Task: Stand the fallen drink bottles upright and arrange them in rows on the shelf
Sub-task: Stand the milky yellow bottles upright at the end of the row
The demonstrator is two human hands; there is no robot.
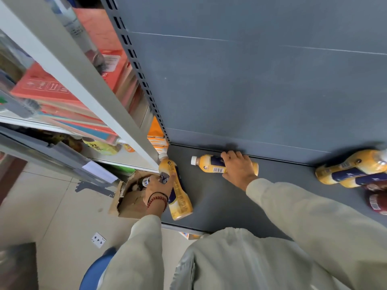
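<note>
Head view: I look down from above at a dark grey shelf (pixel 219 206), with both of my wearer's arms in pale sleeves reaching onto it.
Left hand: the left hand (pixel 156 188), a red bead bracelet (pixel 157 200) at its wrist, is closed around the blue label band of a yellow bottle (pixel 178 197) at the shelf's left edge.
Left bottle: it lies tilted along the shelf, its white cap pointing away from the person and its base toward the front lip, just right of the left hand.
Right hand: the right hand (pixel 238 167) is clamped from above on a second yellow bottle (pixel 211 165), fingers curled over the far side.
Right bottle: it lies on its side against the back panel (pixel 251 91), white cap pointing left toward the left hand; the two held bottles are apart.
Right of the right hand: well apart, a cluster of yellow bottles (pixel 351 171) lies fallen at the frame edge, touching one another, with a red-labelled bottle (pixel 377 203) just in front of them.
Left of the left hand: an open cardboard box (pixel 129 197) sits on the tiled floor (pixel 62 206), just beside the shelf; I cannot tell what is inside.
Below the left hand: a playing card (pixel 98 240) lies on the floor near the left sleeve.
</note>
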